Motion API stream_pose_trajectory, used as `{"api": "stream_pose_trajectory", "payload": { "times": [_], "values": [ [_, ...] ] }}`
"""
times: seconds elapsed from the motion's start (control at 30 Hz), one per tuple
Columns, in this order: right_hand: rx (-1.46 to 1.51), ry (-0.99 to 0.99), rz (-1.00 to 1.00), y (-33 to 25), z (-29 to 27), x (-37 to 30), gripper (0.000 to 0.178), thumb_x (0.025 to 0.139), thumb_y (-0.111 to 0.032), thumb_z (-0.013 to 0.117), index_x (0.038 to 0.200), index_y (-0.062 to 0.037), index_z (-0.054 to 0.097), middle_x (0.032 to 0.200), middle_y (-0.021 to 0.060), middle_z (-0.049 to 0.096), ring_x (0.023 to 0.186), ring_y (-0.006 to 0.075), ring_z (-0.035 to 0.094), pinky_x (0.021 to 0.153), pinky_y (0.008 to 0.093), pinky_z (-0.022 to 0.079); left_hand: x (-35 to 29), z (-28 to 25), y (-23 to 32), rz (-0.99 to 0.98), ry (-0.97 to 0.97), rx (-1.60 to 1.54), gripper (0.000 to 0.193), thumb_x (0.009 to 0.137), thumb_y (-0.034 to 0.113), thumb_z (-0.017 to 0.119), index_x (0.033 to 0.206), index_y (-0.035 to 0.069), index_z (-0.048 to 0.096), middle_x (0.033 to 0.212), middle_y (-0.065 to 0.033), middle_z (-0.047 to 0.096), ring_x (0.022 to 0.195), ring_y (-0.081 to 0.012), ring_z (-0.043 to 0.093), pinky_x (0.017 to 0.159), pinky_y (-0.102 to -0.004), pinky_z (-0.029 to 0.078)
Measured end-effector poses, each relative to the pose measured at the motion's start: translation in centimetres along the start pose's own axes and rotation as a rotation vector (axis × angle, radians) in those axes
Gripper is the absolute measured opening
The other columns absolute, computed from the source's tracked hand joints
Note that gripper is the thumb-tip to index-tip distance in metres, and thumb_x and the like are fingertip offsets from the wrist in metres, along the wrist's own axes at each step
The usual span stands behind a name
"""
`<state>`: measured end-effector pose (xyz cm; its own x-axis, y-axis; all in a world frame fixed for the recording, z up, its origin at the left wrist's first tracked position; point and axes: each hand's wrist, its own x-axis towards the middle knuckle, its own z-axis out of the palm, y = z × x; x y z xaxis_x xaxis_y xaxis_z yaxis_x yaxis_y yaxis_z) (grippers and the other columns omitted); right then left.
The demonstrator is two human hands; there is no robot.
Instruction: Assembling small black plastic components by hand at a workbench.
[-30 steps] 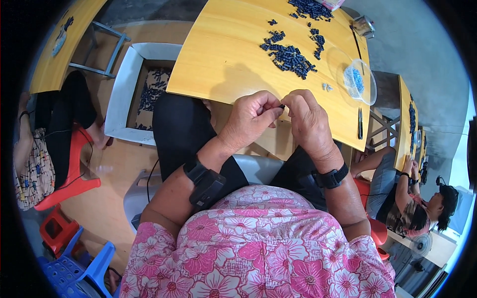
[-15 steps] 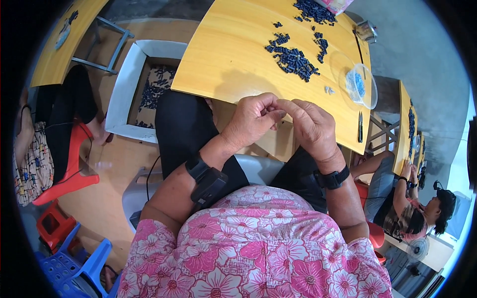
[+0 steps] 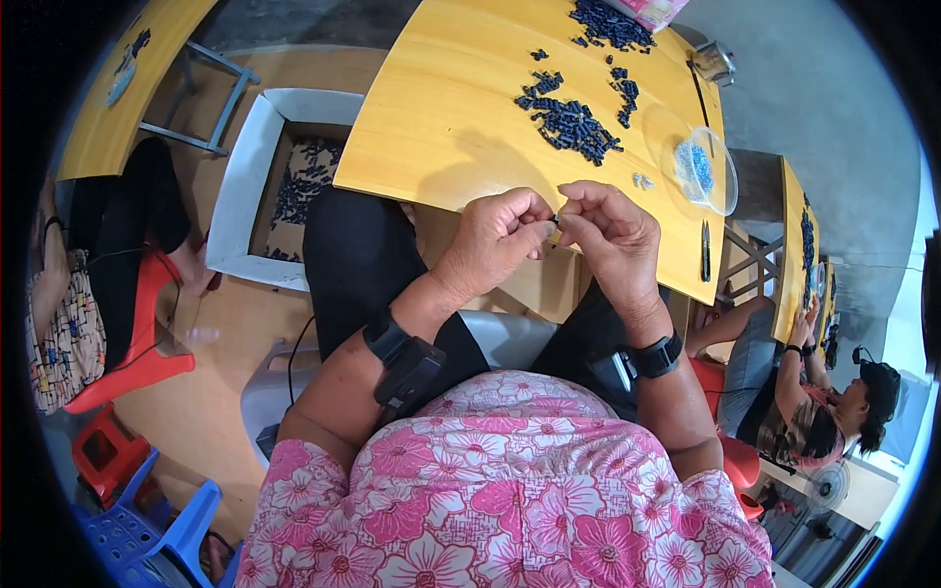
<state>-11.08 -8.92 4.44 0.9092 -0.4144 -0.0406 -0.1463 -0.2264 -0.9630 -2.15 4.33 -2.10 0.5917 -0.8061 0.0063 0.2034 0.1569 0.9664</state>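
Observation:
My left hand and my right hand meet just off the near edge of the wooden table. A small dark piece shows between their fingertips, pinched by the left thumb and forefinger. The right fingers are bent close around it, and whatever they grip is too small to make out. Beyond them on the tabletop lies a heap of small black cylindrical parts. To its right are a few small clear bits and a clear plastic bowl with tiny blue pieces.
A slim black tool lies near the table's right edge. More black parts and a metal cup are farther back. A white-sided box stands on the floor at left. Other people sit left and right; blue and red stools stand lower left.
My right forefinger has lifted away from the thumb, and the dark piece between my fingertips now shows. The table has shifted slightly left in view.

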Motion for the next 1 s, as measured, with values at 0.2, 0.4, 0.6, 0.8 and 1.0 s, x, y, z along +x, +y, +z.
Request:
{"api": "stream_pose_trajectory", "payload": {
  "times": [0.2,0.4,0.6,0.8,1.0],
  "values": [
    [0.059,-0.009,0.011,0.7,-0.2,0.2,0.026,0.081,0.010,0.058,0.103,-0.0014,0.065,0.091,0.0051,0.065,0.078,0.0112,0.062,0.069,0.0251,0.053,-0.1,0.0,0.2,0.002,-0.024,-0.009,0.007,0.087,0.002,0.057,0.093,-0.002,0.058,0.082,-0.0033,0.061,0.066,-0.0073,0.059,0.062,-0.0209,0.050],
    [-0.296,-0.039,-0.239,0.5,0.2,0.2,0.025,0.077,0.012,0.058,0.094,-0.0028,0.067,0.085,0.0082,0.062,0.073,0.0137,0.062,0.066,0.0241,0.052,0.0,-0.1,0.0,-0.005,-0.012,0.013,0.010,0.088,0.003,0.056,0.096,-0.003,0.059,0.083,-0.0042,0.062,0.067,-0.0071,0.059,0.062,-0.0209,0.050],
    [-0.215,-0.012,-0.166,0.9,0.3,-0.2,0.024,0.080,0.012,0.057,0.097,-0.0017,0.067,0.089,0.0074,0.062,0.071,0.0119,0.061,0.064,0.0237,0.050,-0.1,0.0,-0.1,0.018,-0.007,-0.024,0.009,0.089,0.003,0.054,0.095,-0.002,0.058,0.084,-0.0037,0.062,0.069,-0.0070,0.059,0.063,-0.0208,0.050],
    [0.064,0.035,-0.082,1.1,0.7,-0.8,0.022,0.084,0.010,0.057,0.100,-0.0013,0.067,0.090,0.0061,0.061,0.071,0.0115,0.060,0.070,0.0234,0.049,-0.1,0.0,0.0,0.053,0.006,-0.105,0.008,0.090,0.004,0.055,0.095,-0.002,0.057,0.083,-0.0031,0.061,0.070,-0.0071,0.058,0.063,-0.0211,0.049],
    [-0.022,0.069,-0.095,1.2,0.8,-1.1,0.024,0.083,0.011,0.056,0.101,-0.0012,0.067,0.091,0.0064,0.061,0.072,0.0118,0.060,0.070,0.0235,0.049,-0.2,-0.1,-0.1,0.053,0.016,-0.125,0.008,0.090,0.006,0.055,0.094,-0.001,0.057,0.083,-0.0031,0.060,0.069,-0.0076,0.058,0.064,-0.0217,0.049]
  ]
}}
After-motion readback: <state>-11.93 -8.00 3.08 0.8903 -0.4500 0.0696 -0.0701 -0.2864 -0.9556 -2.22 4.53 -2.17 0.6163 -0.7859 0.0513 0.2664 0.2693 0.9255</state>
